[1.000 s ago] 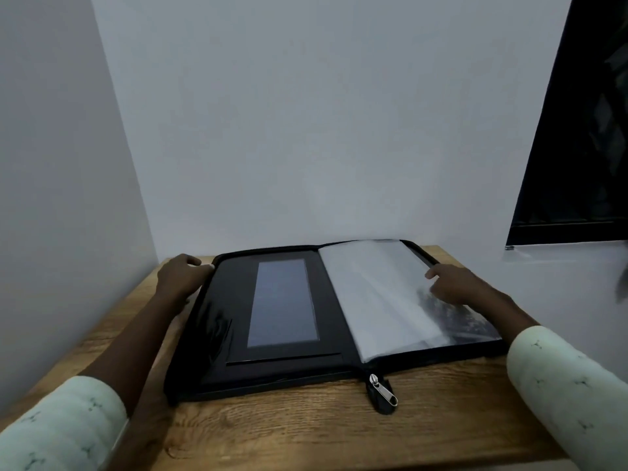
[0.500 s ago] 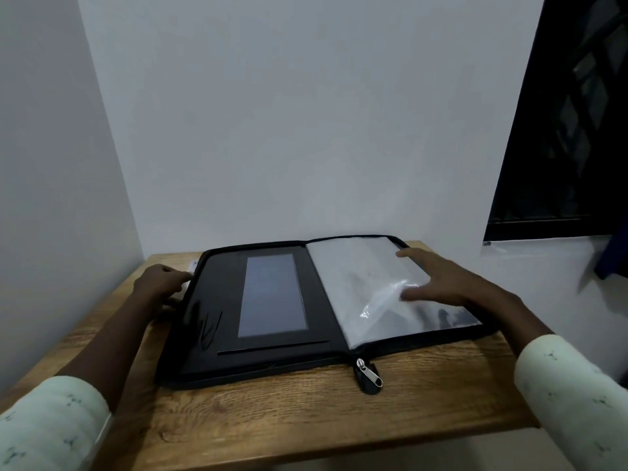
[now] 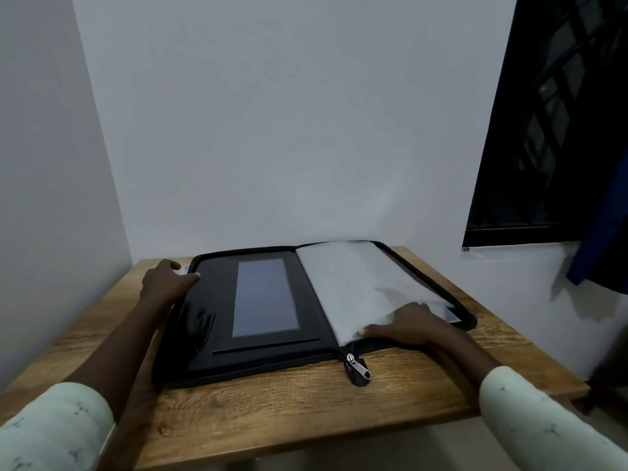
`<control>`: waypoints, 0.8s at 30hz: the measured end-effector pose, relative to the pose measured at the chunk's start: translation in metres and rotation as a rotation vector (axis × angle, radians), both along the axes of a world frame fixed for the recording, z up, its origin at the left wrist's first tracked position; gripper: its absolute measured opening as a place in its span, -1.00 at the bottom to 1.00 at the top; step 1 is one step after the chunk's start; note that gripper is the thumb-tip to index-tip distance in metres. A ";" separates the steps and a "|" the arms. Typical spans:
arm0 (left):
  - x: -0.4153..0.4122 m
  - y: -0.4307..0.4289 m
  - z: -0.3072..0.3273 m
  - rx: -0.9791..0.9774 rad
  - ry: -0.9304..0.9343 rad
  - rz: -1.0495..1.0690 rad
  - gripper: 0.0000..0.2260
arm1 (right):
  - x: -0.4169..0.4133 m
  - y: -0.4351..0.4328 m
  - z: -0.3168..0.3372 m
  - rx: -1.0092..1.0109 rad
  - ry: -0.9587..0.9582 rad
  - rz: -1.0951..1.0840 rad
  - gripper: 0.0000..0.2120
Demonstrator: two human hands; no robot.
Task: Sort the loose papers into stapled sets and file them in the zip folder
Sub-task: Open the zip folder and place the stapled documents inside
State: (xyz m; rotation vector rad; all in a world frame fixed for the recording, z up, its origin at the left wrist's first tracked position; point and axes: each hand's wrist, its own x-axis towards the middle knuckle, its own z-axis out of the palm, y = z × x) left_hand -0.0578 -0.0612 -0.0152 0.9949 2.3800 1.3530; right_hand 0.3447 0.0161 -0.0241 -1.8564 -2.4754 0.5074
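On the wooden table [image 3: 306,413], set into a corner between two white walls, the black zip folder [image 3: 210,351] lies unzipped and spread flat, spine running away from the viewer. Left half: black inner cover with a tall grey panel [image 3: 263,297] in its middle and a narrow slit below it. Right half: a stack of pale pages [image 3: 350,283], translucent; print or contents not readable. Zipper pull [image 3: 358,367] lies on the table at the near end of the spine, metal tab pointing toward the viewer. Left hand [image 3: 166,283] rests on the far left corner of the folder, fingers relaxed and spread, one fingertip lying along the rim, nothing held. Right hand [image 3: 414,326] sits at the near edge of the right half; its thumb [image 3: 368,332] lies along the near edge of the pages, pointing toward the spine, while the fingers pass under the top page and are hidden. That page is lifted and rumpled over the hand. Cannot tell whether the hidden fingers are straight or curled, or whether the page is pinched. Both forearms are bare up to pale patterned cuffs [image 3: 51,430] at the bottom corners. Dark window [image 3: 550,113] at upper right, with a blue cloth [image 3: 601,232] hanging at its lower edge, well apart from the folder.
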 end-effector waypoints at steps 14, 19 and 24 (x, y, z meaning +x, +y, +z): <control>0.002 0.006 -0.007 -0.101 0.076 -0.042 -0.51 | -0.009 0.051 -0.018 0.200 -0.207 -0.032 -0.64; -0.012 -0.001 -0.009 -0.141 0.032 -0.043 -0.44 | 0.027 0.074 0.003 0.314 -0.332 -0.374 -0.39; -0.032 -0.006 -0.008 -0.085 -0.268 -0.092 -0.70 | 0.054 0.095 0.015 0.229 0.073 -0.341 -0.56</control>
